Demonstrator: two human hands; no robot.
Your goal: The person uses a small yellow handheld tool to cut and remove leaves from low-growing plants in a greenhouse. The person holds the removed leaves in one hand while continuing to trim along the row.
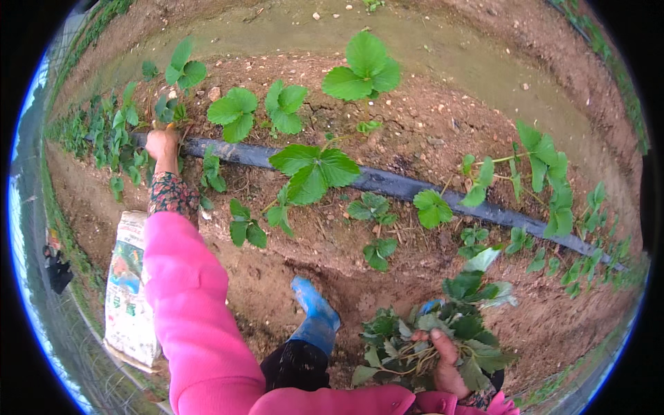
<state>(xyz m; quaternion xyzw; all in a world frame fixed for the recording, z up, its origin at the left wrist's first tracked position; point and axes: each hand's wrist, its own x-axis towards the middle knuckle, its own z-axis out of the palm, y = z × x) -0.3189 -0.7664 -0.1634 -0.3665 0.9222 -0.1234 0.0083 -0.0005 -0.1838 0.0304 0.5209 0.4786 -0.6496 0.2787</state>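
Observation:
My left hand [163, 145] reaches out to the base of a strawberry plant [168, 110] at the upper left, beside the black irrigation hose [233, 151]. Its fingertips are partly hidden, so I cannot tell whether they grip a stem. My right hand [447, 358], low at the right near my body, is closed around a bunch of picked strawberry leaves [474, 332] with long stems. More strawberry plants [314, 174] grow in the soil on both sides of the hose.
A printed white sack [127, 295] lies on the ground at the left. My blue rubber boot [315, 316] stands on the soil path below the bed. Dense strawberry plants [98, 129] grow at the far left. A dark object [58, 271] lies by the left edge.

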